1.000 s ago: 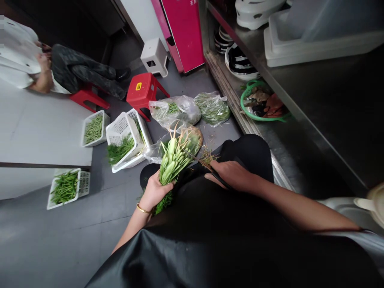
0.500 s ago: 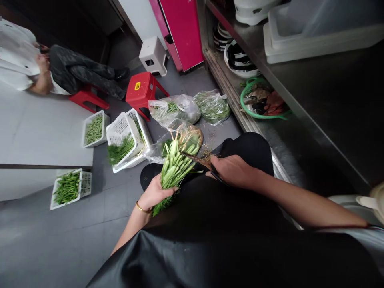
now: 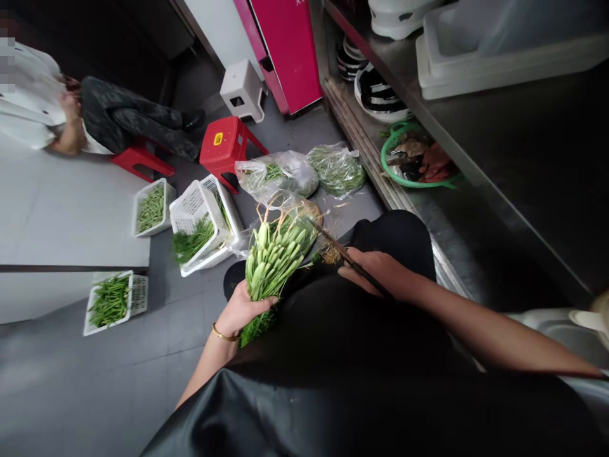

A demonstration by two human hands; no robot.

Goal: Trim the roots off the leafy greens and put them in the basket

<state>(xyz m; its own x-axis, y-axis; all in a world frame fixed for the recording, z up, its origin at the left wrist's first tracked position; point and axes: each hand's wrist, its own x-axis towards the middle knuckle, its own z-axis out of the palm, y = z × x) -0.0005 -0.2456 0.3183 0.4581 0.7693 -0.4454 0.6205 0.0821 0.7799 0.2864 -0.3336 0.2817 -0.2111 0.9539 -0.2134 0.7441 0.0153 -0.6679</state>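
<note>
My left hand (image 3: 243, 311) is closed around a bunch of feathery greens (image 3: 271, 260), which looks like dill or fennel. Its thick pale green stems point away from me, a few tan roots trail from the far end, and the fine leaves hang below my fist. My right hand (image 3: 375, 271) grips a knife (image 3: 335, 244) with a long, dark, rusty-looking blade. The blade tip points toward the stem ends, to the right of the bunch. Cut roots (image 3: 332, 254) lie in a small tangle beyond my right hand, over the dark cloth on my lap.
Clear plastic bags of greens (image 3: 278, 174) lie on the floor ahead. White baskets (image 3: 227, 204) of vegetables and a red stool (image 3: 223, 147) stand to the left. A seated person (image 3: 71, 120) is farther left. A metal shelf (image 3: 476, 165) with a green basket (image 3: 390, 155) runs along the right.
The knife blade has drawn away from the stems, to the right and up. The bunch has shifted slightly left, and its stems are more fanned out.
</note>
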